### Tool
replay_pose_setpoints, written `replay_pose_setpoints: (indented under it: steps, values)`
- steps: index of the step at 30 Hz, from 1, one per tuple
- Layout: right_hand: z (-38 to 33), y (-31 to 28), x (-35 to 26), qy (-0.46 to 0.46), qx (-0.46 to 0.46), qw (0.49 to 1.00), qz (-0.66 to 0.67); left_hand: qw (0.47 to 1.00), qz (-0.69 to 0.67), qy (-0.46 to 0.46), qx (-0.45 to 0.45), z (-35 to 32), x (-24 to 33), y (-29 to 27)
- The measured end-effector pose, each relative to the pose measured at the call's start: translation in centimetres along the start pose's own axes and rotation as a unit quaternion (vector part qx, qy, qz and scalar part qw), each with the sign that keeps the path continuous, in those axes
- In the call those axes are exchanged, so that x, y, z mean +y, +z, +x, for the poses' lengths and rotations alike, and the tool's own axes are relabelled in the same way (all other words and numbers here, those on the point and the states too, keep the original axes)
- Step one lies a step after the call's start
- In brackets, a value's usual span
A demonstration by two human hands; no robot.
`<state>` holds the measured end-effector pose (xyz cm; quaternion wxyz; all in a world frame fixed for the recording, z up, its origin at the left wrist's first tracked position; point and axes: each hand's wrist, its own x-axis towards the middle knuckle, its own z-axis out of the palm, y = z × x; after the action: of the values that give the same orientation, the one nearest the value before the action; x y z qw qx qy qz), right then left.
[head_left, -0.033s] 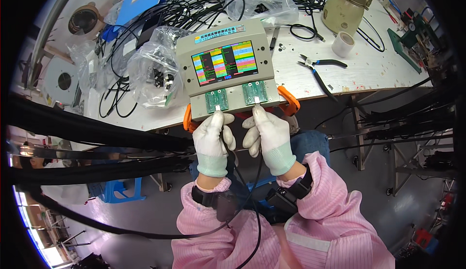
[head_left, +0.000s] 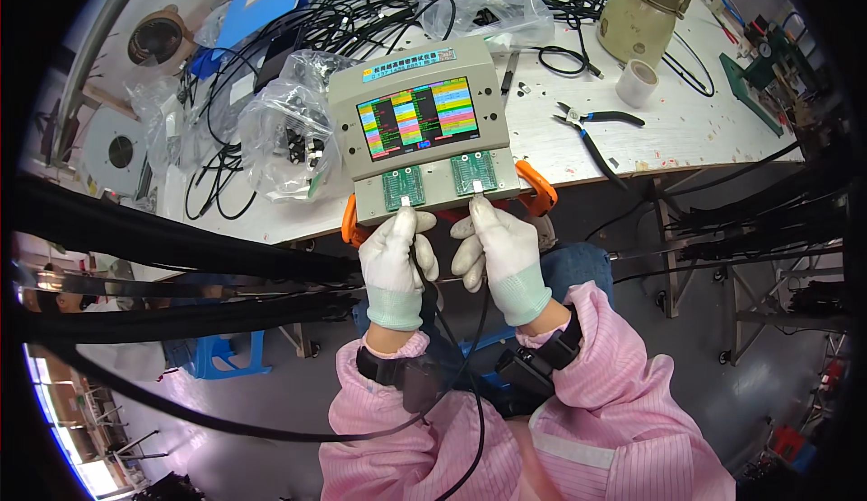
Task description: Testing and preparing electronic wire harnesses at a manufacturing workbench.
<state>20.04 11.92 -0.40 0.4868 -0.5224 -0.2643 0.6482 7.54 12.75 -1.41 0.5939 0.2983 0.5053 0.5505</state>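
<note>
A grey tester box [head_left: 343, 103] with a lit colour screen [head_left: 420, 117] sits at the table's front edge. Two green circuit boards are mounted on its front ledge, a left board [head_left: 403, 187] and a right board [head_left: 474, 170]. My left hand [head_left: 396, 246], in a white glove, pinches a cable's metal plug [head_left: 405, 201] at the left board's socket. Likewise gloved, my right hand [head_left: 502, 243] pinches another cable plug [head_left: 478, 187] at the right board. From both hands a black cable [head_left: 480, 393] hangs down across my lap. How deep the plugs sit is too small to tell.
Orange clamps [head_left: 539, 188] flank the box. Right of it lie cutting pliers [head_left: 591, 131], a white tape roll [head_left: 638, 83] and a green jug [head_left: 639, 13]. Plastic bags [head_left: 289, 131] and tangled black cables [head_left: 379, 36] cover the left and back. Bundled black cables [head_left: 181, 239] hang at left.
</note>
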Motion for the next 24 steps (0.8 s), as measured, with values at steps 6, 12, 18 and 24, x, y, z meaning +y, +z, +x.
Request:
replay_pose_setpoints:
  steps: [6,12,18,24]
  values:
    - [0.0,-1.5,0.9,0.009,-0.056,0.998,0.006,0.996,0.09,0.014,-0.002,-1.5,0.2,-0.5]
    - [0.1,-2.4,1.0,0.007,-0.028,0.999,0.031,0.991,0.133,-0.015,-0.016,-2.8,0.1,-0.7]
    - [1.1,-2.0,0.4,-0.015,-0.022,0.999,0.025,0.991,0.125,0.023,-0.039,-5.3,-3.9,-2.1]
    - [1.4,-2.0,0.1,-0.012,-0.012,1.0,0.023,0.984,0.109,-0.031,-0.135,-5.6,-4.0,-1.3]
